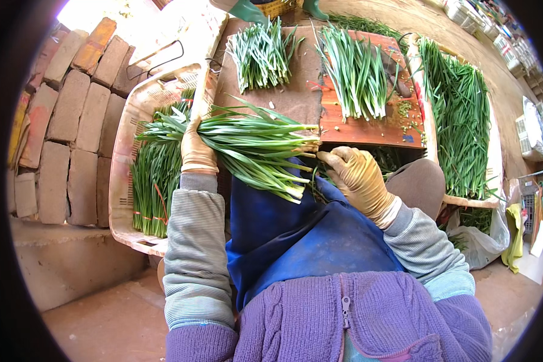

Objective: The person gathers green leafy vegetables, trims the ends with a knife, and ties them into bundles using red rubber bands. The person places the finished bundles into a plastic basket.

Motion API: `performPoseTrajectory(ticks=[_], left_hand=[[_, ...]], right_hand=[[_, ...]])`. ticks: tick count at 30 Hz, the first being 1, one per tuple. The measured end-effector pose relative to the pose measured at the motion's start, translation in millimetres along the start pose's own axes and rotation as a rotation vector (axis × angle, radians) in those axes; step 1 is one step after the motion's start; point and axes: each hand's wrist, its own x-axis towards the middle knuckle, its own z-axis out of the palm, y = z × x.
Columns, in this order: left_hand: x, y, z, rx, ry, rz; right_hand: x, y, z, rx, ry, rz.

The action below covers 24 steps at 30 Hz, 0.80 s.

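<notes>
My left hand (198, 147), in a tan rubber glove, is closed around the leafy part of a bunch of flat green leaves, likely garlic chives (258, 140). The pale cut ends point right, over my lap. Just right of those ends is my right hand (350, 176), also gloved, with fingers bent; whether it pinches a stem cannot be told. Beyond the bunch, one pile of the same greens (264, 56) lies on a brown cloth (294, 97), and a second pile (357, 77) rests on a reddish wooden board (375, 131).
At left, a plastic crate (122, 181) holds bunches tied with red bands. At right, another crate (495, 158) is heaped with loose greens. Stacked bricks (68, 113) stand at far left. Another person's green boots (249, 11) show beyond the board, beside a yellow basket (276, 8).
</notes>
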Motion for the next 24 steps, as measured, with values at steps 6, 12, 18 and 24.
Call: performPoseTrajectory(ticks=[6,12,18,24], left_hand=[[-5.4,-5.7,13.0,0.006,0.011,0.009],[-7.4,0.2,8.4,0.013,0.028,0.033],[-3.7,0.2,3.2,0.023,0.002,0.0],[-3.5,-4.9,15.3,-0.009,0.008,0.019]], right_hand=[[34.0,-1.3,18.4,-0.024,0.021,-0.136],[5.8,17.0,6.8,0.069,0.14,0.099],[11.0,13.3,-5.3,0.216,0.116,0.228],[43.9,7.6,-3.9,0.067,0.088,0.197]])
